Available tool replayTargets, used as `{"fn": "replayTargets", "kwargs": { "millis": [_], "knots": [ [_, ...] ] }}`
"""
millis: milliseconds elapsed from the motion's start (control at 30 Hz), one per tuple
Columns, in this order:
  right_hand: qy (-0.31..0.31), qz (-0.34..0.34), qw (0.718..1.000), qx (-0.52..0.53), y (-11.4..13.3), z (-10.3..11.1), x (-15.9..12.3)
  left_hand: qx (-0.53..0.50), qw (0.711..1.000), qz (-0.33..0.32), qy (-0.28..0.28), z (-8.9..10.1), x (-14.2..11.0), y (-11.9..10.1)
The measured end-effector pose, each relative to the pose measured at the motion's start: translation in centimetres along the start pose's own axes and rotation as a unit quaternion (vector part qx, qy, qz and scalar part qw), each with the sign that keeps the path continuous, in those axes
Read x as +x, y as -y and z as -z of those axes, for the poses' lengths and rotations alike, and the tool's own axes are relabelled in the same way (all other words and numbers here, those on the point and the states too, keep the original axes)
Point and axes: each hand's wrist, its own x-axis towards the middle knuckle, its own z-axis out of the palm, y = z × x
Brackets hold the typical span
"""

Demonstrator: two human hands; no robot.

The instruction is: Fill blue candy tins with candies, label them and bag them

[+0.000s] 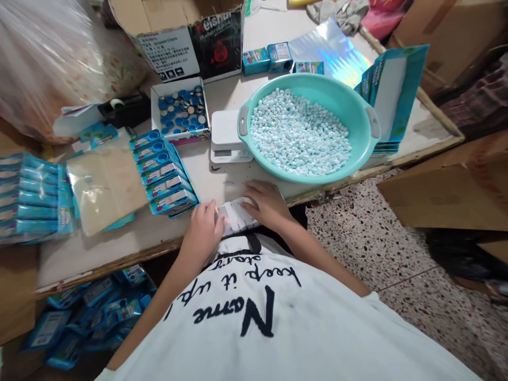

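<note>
At the table's front edge, close against the white shirt, lies a small shiny silver packet or folded sheet (235,216); its exact kind is unclear. My left hand (203,227) grips its left end, fingers curled and held together. On the opposite end my right hand (266,202) has its thumb over the top and its fingers along the far side. Just left of my left hand stands a row of small blue boxes (169,180), some with round blue caps showing in their tops. Beyond my right hand, a turquoise basin (309,177) holds many small pale tablets (297,132).
A white digital scale (226,129) sits partly under the basin's left side. Behind it are a carton of blue caps (180,135) and a large open box (166,53). Stacked blue boxes (29,198) stand left, folded blue card (397,95) right; wrapped blue packs (95,312) lie below.
</note>
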Motion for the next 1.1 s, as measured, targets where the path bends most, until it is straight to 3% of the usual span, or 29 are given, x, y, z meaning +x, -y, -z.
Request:
{"fn": "replayTargets", "kwargs": {
  "millis": [300,1100],
  "knots": [
    [-0.011,-0.025,1.000,-0.011,0.4,-0.6,0.2,0.008,1.000,0.015,-0.016,0.6,-0.4,-0.2],
    [-0.018,-0.031,0.999,-0.017,0.7,-0.4,0.2,-0.057,0.998,-0.021,0.011,1.4,-0.9,1.0]
  ]
}}
